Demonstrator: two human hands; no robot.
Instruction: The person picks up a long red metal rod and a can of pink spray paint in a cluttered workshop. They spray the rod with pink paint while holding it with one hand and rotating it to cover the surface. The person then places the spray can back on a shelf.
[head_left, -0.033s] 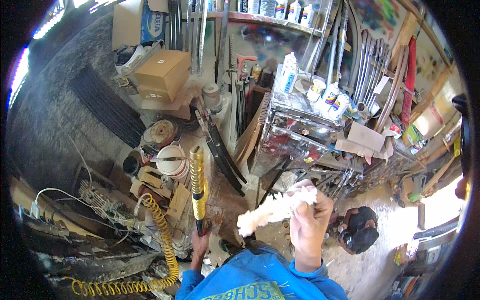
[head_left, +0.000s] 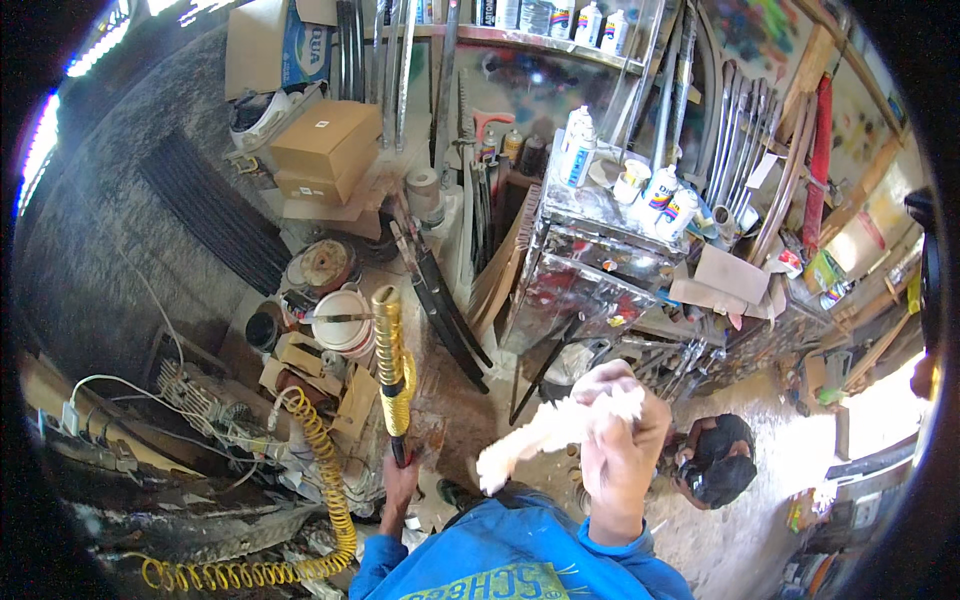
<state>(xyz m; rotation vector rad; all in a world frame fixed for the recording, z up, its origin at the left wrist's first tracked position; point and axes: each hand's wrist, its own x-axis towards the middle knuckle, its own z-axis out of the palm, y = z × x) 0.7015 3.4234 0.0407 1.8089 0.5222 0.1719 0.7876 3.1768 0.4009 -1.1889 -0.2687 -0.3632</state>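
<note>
My left hand (head_left: 399, 478) is closed around the black lower end of a ribbed gold rod (head_left: 391, 365), which stands nearly upright in front of me. A shiny gold wrap runs along the rod's side; what kind of tool it is, I cannot make out. My right hand (head_left: 622, 440) is raised at chest height. Pinched in its fingers is a ragged white rag (head_left: 545, 430), whose loose end hangs out to the left. Rag and rod are apart from each other.
A coiled yellow air hose (head_left: 335, 480) lies at left, near a white bucket (head_left: 343, 322). Ahead stands a paint-stained cabinet (head_left: 570, 270) bearing spray cans (head_left: 577, 160). Cardboard boxes (head_left: 325, 145) are stacked at far left. Another person (head_left: 715, 460) is low at right.
The rod's top has shifted slightly left and up. The rag's loose end has dropped a little, and my right hand has turned slightly.
</note>
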